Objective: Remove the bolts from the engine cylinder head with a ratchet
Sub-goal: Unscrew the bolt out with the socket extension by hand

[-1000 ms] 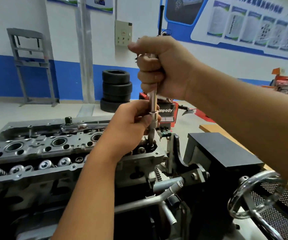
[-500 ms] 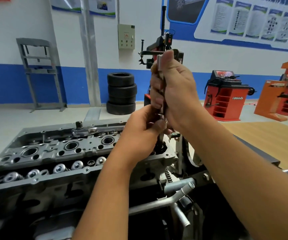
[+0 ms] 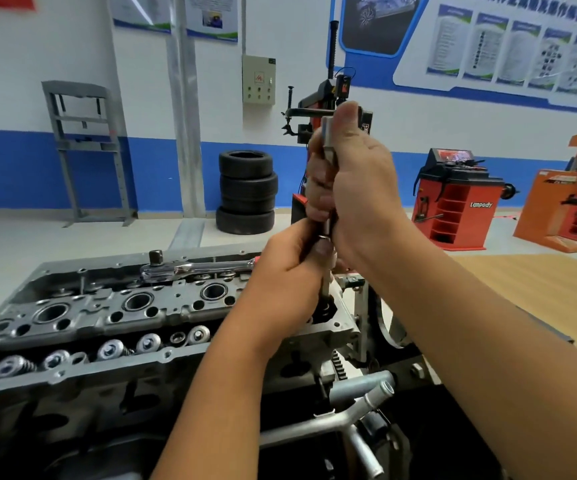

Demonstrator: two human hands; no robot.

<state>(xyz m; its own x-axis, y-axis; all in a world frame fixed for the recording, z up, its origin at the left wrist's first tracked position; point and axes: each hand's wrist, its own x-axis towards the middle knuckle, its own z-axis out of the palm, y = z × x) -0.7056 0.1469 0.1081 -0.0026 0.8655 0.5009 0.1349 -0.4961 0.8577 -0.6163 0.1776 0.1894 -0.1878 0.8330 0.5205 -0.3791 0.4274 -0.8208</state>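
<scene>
Two hands hold one upright metal shaft [image 3: 328, 143] over the cylinder head [image 3: 113, 317]. The right hand [image 3: 356, 188] grips its top; the left hand [image 3: 290, 282] pinches it lower. A ratchet [image 3: 190, 268] lies on the head.

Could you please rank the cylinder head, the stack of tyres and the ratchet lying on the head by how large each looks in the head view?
1. cylinder head, by far the largest.
2. stack of tyres; farther away, so truly bigger than it looks.
3. ratchet, smallest.

Single head view, close above the cylinder head [image 3: 113, 317], facing forward, perhaps slightly downward.
</scene>
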